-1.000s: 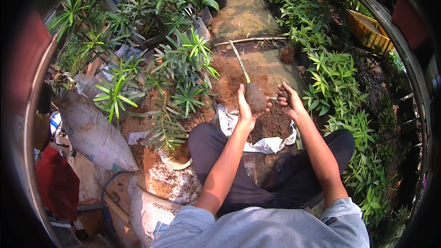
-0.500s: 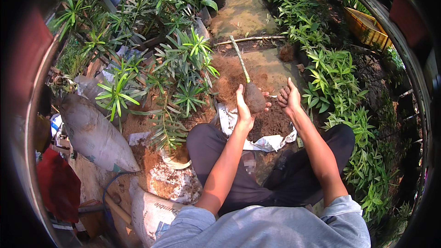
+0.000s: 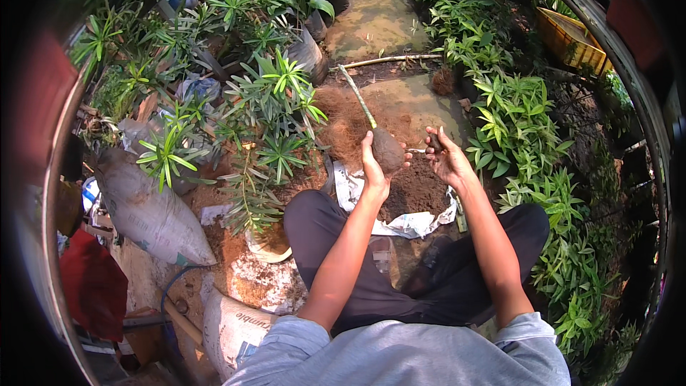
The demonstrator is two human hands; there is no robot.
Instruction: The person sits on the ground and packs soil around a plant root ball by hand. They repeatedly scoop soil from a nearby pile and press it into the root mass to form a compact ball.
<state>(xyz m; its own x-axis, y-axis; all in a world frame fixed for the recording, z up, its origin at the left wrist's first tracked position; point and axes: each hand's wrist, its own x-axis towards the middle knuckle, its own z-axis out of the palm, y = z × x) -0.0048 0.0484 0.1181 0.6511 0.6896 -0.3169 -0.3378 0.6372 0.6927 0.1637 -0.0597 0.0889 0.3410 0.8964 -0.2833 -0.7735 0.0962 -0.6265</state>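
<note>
My left hand (image 3: 374, 173) cups a rounded ball of dark soil (image 3: 388, 149), its fingers wrapped round the far side. From the top of that ball a bare green stem cutting (image 3: 359, 103) rises, leaning to the left. To the right, my right hand (image 3: 453, 164) is raised, pinching a small dark lump of soil (image 3: 434, 143) at its fingertips, apart from the ball. Loose soil (image 3: 417, 191) lies below both hands on an opened white sack (image 3: 411, 224). Brown coconut fibre (image 3: 341, 125) is heaped just beyond my left hand.
Leafy potted plants (image 3: 275, 100) crowd the left, and a row of low green plants (image 3: 518, 125) runs along the right. Filled sacks (image 3: 153, 207) lie at the left. A thin stick (image 3: 393, 59) crosses the path ahead. A yellow crate (image 3: 574, 41) stands far right.
My left hand and the soil ball have shifted slightly left, the stem tilting further left. My right hand has turned and its fingers have lifted, bringing the small lump into sight.
</note>
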